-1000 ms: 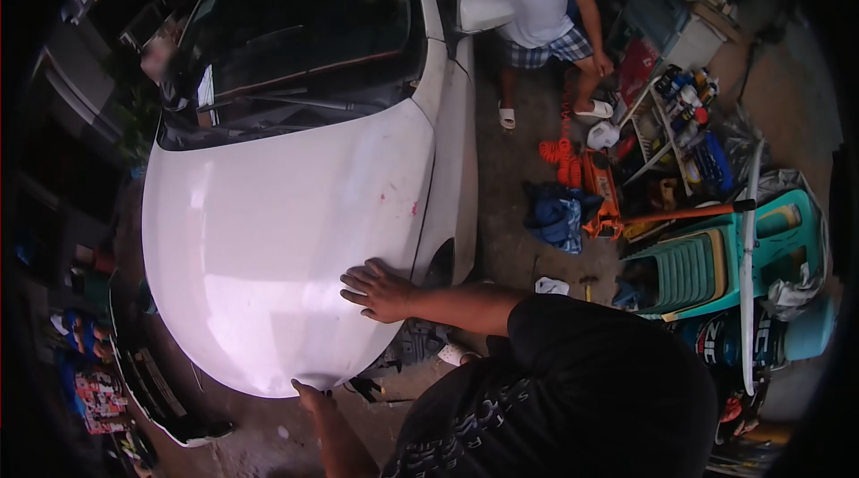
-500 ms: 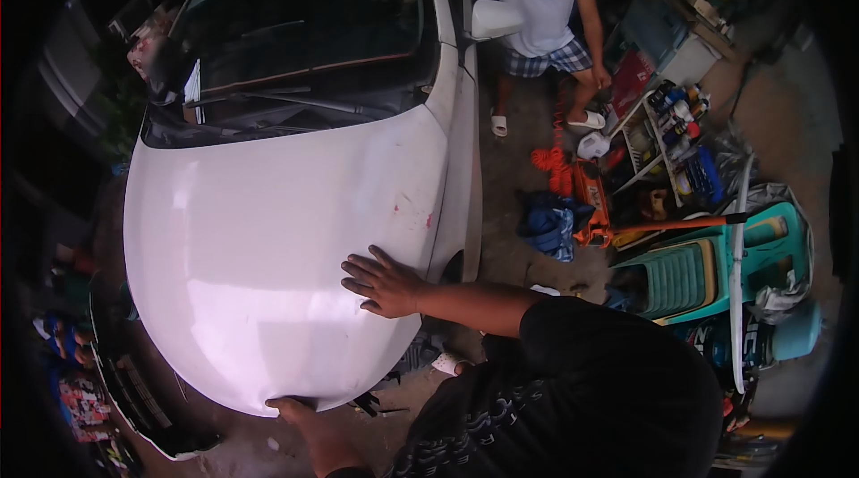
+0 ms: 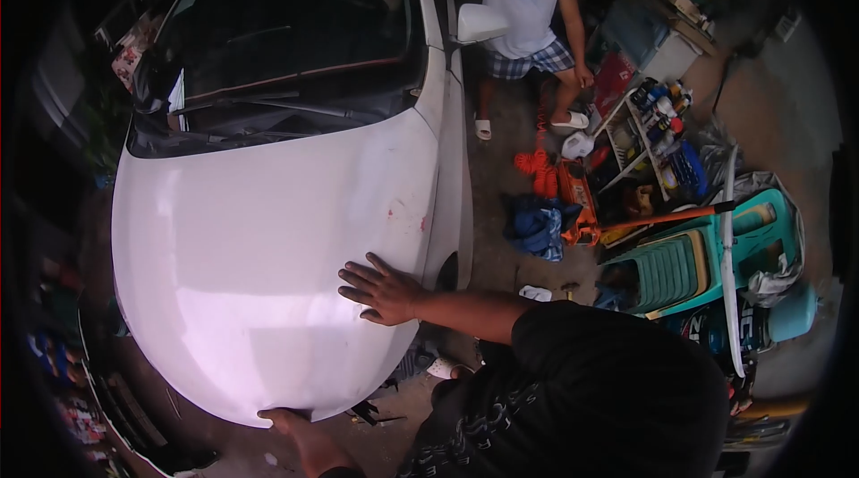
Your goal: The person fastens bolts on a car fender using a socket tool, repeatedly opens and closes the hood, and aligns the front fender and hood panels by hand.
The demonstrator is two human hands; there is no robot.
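The white car hood (image 3: pixel 268 236) is down and fills the middle of the view, with small reddish marks near its right edge. My right hand (image 3: pixel 383 293) lies on its upper surface near that edge, palm down and fingers spread. At the front lip of the hood, my left hand (image 3: pixel 284 421) grips the edge with the thumb side on top; its other fingers are hidden under the lip. Dark smudges show on the fingertips of my right hand.
Beside the car, near the side mirror (image 3: pixel 481 23), is another person (image 3: pixel 526 8). To the right are an orange floor jack (image 3: pixel 577 196), a coiled orange hose (image 3: pixel 537 172), stacked green chairs (image 3: pixel 667 272) and a rack of bottles (image 3: pixel 653 143). A detached bumper (image 3: pixel 125 406) lies at lower left.
The view has shifted slightly, so the surroundings sit farther left. Both hands keep about the same places on the hood.
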